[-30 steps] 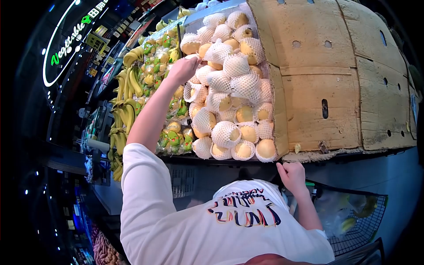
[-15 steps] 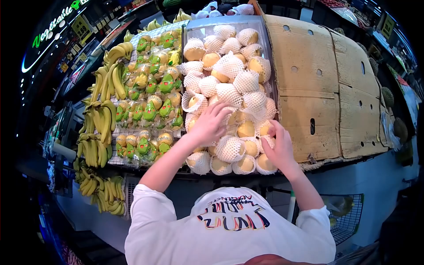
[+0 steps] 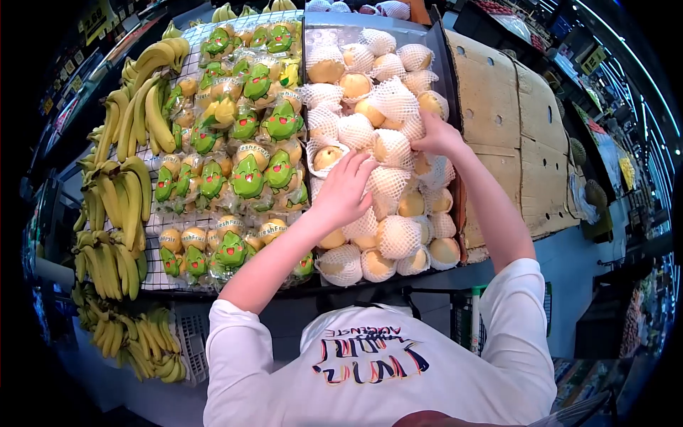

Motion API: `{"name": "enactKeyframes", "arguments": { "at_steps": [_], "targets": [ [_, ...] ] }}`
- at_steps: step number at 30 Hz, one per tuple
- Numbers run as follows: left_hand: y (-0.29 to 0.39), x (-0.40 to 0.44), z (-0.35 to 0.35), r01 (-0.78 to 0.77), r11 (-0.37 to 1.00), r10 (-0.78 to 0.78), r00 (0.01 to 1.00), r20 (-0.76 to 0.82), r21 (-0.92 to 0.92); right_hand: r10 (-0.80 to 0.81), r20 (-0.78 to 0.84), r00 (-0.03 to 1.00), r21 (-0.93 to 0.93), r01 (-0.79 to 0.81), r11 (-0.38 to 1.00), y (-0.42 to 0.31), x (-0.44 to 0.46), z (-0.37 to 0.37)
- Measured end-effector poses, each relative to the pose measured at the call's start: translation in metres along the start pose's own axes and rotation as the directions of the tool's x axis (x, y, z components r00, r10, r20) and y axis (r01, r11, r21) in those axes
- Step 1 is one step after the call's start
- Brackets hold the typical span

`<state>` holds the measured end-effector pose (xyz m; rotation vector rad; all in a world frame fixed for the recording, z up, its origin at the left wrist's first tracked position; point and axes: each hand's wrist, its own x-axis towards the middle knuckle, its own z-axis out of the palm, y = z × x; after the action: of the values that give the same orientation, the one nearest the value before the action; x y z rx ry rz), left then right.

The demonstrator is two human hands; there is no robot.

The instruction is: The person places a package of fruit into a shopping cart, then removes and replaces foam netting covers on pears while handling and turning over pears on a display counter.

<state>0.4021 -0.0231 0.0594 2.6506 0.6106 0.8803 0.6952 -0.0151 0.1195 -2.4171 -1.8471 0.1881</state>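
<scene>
Yellow fruits in white foam nets (image 3: pixel 400 237) are heaped in the middle bin. My left hand (image 3: pixel 346 191) rests over the left part of the heap, its fingers spread on the netted fruit. Just above its fingertips lies a fruit in an opened net (image 3: pixel 328 156). My right hand (image 3: pixel 435 135) reaches to the right side of the heap, thumb and fingers apart at a netted fruit (image 3: pixel 392 148). Neither hand has a fruit lifted. Part of the right hand's fingers is hidden behind the hand.
Bagged fruits with green cartoon labels (image 3: pixel 247 176) fill the rack on the left, beside banana bunches (image 3: pixel 130 192). Brown cardboard (image 3: pixel 491 171) covers the stand on the right. A white crate (image 3: pixel 192 341) stands below the bananas.
My right hand has moved from the waist to the bin and then farther up the heap. My left hand has come down from the bin's upper left edge. The view has shifted.
</scene>
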Motion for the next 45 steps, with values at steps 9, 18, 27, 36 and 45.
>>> {"name": "enactKeyframes", "arguments": {
  "at_steps": [9, 18, 27, 36, 45],
  "targets": [
    [-0.007, 0.096, 0.03, 0.048, 0.971, -0.077, 0.99, 0.117, 0.234, 0.006, 0.042, 0.999, 0.037, -0.008, 0.999, -0.003, 0.01, -0.003],
    [-0.02, 0.122, 0.032, 0.04, 0.955, -0.102, 0.975, 0.199, 0.295, -0.062, -0.154, 0.986, 0.449, 0.126, 0.884, 0.044, 0.003, 0.007],
    [-0.018, 0.115, 0.026, 0.06, 0.992, -0.082, 0.976, 0.202, 0.111, 0.098, -0.191, 0.977, 0.895, 0.133, 0.425, 0.064, -0.011, -0.002],
    [-0.004, 0.104, 0.007, 0.02, 0.987, -0.02, 1.0, 0.001, 0.161, 0.226, -0.202, 0.953, 0.979, 0.201, 0.026, 0.047, -0.062, -0.016],
    [0.086, -0.021, -0.029, 0.168, 0.185, -0.335, 0.937, 0.099, -0.968, -0.256, -0.075, 0.964, 0.885, -0.054, -0.463, -0.037, -0.166, -0.031]
  ]
}}
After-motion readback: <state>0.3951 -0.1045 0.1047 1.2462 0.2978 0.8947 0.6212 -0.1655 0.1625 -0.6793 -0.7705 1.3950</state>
